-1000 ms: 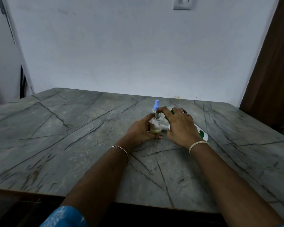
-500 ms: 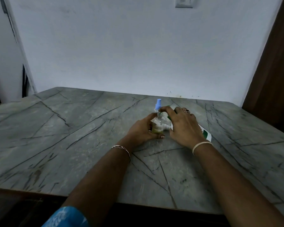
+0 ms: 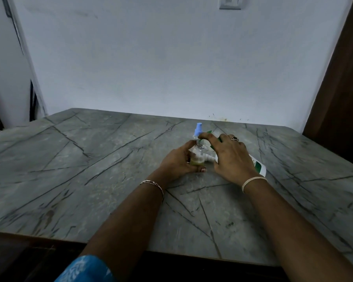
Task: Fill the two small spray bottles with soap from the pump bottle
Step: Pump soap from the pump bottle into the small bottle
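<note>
Grey veined marble table [image 3: 90, 169] meets a pale wall, with a switch plate [image 3: 230, 3] at 12 o'clock. Just right of centre, the left hand [image 3: 178, 161] wraps a small clear spray bottle [image 3: 198, 154] holding yellowish soap; its blue nozzle [image 3: 198, 129] is up. The right hand [image 3: 230, 157] curls over the white-and-green pump bottle [image 3: 258, 164], fingertip on the spray neck. Its label print seems unreadable.
</note>
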`<state>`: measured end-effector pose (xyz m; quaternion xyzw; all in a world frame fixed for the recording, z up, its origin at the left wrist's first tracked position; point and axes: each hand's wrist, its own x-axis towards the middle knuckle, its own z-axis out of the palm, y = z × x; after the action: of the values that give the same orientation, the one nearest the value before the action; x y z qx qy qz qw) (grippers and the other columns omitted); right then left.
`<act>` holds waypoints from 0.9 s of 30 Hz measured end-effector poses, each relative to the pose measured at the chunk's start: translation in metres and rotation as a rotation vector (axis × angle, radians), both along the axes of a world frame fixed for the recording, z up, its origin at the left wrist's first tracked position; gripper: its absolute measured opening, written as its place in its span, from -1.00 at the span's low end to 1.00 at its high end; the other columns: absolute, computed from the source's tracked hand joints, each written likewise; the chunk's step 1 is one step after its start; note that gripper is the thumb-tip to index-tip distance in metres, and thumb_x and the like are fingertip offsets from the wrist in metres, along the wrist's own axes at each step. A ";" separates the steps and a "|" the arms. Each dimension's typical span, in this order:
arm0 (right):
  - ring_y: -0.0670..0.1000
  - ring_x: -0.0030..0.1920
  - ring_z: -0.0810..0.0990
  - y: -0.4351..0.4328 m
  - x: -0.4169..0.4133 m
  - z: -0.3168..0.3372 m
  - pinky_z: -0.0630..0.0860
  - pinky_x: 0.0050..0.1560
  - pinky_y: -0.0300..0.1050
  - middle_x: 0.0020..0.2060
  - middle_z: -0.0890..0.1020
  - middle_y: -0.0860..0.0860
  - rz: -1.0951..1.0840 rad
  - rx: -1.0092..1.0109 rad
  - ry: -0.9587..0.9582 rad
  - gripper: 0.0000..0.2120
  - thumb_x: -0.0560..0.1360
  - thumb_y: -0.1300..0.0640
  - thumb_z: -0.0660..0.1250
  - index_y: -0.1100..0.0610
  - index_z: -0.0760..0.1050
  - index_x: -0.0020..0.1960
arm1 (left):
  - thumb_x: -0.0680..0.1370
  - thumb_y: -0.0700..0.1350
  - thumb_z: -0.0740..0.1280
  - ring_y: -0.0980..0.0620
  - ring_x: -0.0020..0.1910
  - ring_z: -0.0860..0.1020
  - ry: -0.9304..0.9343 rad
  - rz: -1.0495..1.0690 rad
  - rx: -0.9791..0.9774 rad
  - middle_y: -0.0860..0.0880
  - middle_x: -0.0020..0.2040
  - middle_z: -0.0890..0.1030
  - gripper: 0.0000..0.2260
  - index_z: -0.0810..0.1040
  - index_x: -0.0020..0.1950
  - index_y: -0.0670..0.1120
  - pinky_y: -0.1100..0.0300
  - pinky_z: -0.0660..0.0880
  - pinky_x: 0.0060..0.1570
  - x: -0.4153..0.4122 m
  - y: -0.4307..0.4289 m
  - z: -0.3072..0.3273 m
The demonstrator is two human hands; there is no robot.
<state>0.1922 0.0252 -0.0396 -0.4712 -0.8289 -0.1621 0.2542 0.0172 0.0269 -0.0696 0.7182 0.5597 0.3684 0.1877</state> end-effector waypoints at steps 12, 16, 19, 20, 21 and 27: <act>0.13 0.15 0.45 0.002 0.003 -0.002 0.42 0.13 0.06 0.05 0.49 0.07 0.011 0.008 -0.011 -0.21 0.42 0.17 0.36 -0.21 0.06 0.50 | 0.33 0.01 0.57 0.03 0.04 0.60 -0.021 -0.012 0.000 0.00 0.07 0.61 -0.17 0.23 0.50 0.06 0.13 0.51 0.15 0.001 -0.004 0.002; 0.13 0.17 0.44 0.001 0.002 -0.001 0.41 0.16 0.07 0.08 0.49 0.07 -0.001 -0.002 -0.021 -0.19 0.42 0.17 0.37 -0.20 0.03 0.51 | 0.33 0.02 0.57 0.04 0.03 0.59 -0.014 -0.010 0.000 0.00 0.08 0.61 -0.17 0.22 0.50 0.07 0.14 0.51 0.13 0.001 -0.004 0.003; 0.13 0.19 0.44 0.000 0.001 0.001 0.40 0.16 0.06 0.09 0.49 0.05 -0.011 -0.010 -0.022 -0.22 0.41 0.17 0.38 -0.19 0.07 0.48 | 0.31 0.04 0.58 0.04 0.04 0.60 -0.019 -0.002 -0.005 -0.02 0.11 0.62 -0.17 0.23 0.49 0.10 0.09 0.53 0.15 0.000 -0.002 0.002; 0.13 0.18 0.44 0.001 0.000 0.002 0.41 0.15 0.06 0.09 0.50 0.05 -0.009 -0.016 -0.013 -0.23 0.40 0.17 0.38 -0.18 0.09 0.47 | 0.31 0.04 0.58 0.05 0.03 0.61 -0.025 -0.008 -0.002 -0.01 0.10 0.63 -0.18 0.24 0.48 0.11 0.08 0.53 0.15 0.000 -0.001 0.001; 0.13 0.18 0.44 0.001 -0.001 0.002 0.41 0.14 0.07 0.08 0.50 0.05 -0.004 -0.021 -0.003 -0.25 0.39 0.17 0.39 -0.17 0.12 0.45 | 0.30 0.04 0.58 0.06 0.02 0.62 -0.033 -0.014 0.002 0.00 0.09 0.64 -0.18 0.26 0.47 0.12 0.08 0.53 0.15 0.000 -0.001 0.001; 0.14 0.15 0.46 0.002 -0.002 0.002 0.42 0.11 0.06 0.07 0.51 0.05 0.010 -0.006 0.011 -0.28 0.39 0.16 0.39 -0.14 0.16 0.44 | 0.31 0.01 0.58 0.06 0.04 0.61 -0.045 -0.024 0.006 -0.01 0.11 0.63 -0.19 0.25 0.48 0.09 0.13 0.52 0.16 0.000 -0.002 0.001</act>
<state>0.1898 0.0276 -0.0377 -0.4689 -0.8302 -0.1558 0.2580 0.0174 0.0246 -0.0689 0.7169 0.5456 0.3839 0.2023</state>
